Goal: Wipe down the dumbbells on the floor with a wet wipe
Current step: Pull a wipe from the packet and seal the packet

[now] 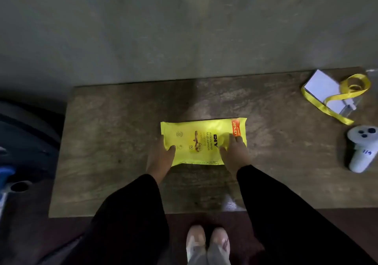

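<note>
A yellow pack of wet wipes [201, 140] lies flat in the middle of a brown wooden table [106, 142]. My left hand [160, 158] grips the pack's left end, thumb on top. My right hand [235, 152] rests on the pack's right part, fingers pressed onto the wrapper near its red corner label. Both arms wear black sleeves. No dumbbell is clearly in view.
A white box with a yellow ribbon [331, 93] sits at the table's far right corner, with a white controller [361, 148] below it. Dark round equipment with a blue part [24, 142] stands left of the table. My feet [207, 242] are at the table's near edge.
</note>
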`<action>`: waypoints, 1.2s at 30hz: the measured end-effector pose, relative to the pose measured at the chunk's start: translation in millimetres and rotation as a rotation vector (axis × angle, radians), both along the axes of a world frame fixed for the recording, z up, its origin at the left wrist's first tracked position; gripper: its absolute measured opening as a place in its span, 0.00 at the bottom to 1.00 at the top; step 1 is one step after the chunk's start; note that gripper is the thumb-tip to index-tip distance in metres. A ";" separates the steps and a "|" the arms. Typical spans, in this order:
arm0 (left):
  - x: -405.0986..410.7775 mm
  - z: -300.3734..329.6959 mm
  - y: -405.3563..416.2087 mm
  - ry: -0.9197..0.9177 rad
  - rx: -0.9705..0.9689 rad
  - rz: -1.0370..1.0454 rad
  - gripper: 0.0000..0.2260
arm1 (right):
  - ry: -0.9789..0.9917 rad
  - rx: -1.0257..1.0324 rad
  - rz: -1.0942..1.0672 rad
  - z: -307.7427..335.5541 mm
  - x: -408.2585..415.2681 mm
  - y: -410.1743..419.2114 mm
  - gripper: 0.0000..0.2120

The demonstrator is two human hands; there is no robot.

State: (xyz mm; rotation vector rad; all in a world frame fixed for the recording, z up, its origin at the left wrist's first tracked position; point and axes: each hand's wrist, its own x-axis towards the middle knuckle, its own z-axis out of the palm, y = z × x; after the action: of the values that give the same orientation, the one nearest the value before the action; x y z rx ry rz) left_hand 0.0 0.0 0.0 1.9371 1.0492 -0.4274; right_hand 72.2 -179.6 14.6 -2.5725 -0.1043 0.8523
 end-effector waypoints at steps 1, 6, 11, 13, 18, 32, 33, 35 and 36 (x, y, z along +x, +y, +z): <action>-0.2 -6.0 1.3 -0.032 -0.024 0.048 0.24 | -0.017 0.015 -0.044 -2.5 1.2 2.3 0.22; -2.6 -10.5 -5.3 0.034 -0.014 0.103 0.23 | -0.066 0.020 -0.159 -13.4 3.4 15.9 0.17; -6.1 -6.2 -8.6 0.001 0.007 0.087 0.24 | -0.081 0.076 -0.277 -20.1 6.6 16.6 0.11; -6.9 -4.7 -10.0 -0.016 -0.001 0.105 0.24 | -0.116 0.141 -0.337 -16.7 2.9 17.0 0.10; -4.1 -0.9 -11.2 -0.010 -0.019 0.135 0.29 | -0.326 0.362 -0.290 -1.4 -20.4 23.8 0.04; 7.4 23.1 -27.9 -0.300 0.079 0.209 0.06 | -0.129 0.564 0.078 0.2 -55.6 44.4 0.13; 7.8 21.9 -25.6 -0.293 0.087 0.223 0.06 | -0.185 0.528 0.101 -2.7 -53.2 41.0 0.13; 8.1 21.1 -22.7 -0.290 0.087 0.252 0.07 | -0.336 0.418 0.122 -11.3 -42.4 36.0 0.13; 8.6 20.7 -22.0 -0.287 0.084 0.259 0.07 | -0.389 0.357 0.130 -16.1 -33.9 33.5 0.13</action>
State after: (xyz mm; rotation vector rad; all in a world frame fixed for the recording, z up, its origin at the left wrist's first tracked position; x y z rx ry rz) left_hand 8.6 -22.0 20.7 1.8358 1.1207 0.0391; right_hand 38.2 -146.1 -1.5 -2.3714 -0.4955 0.3241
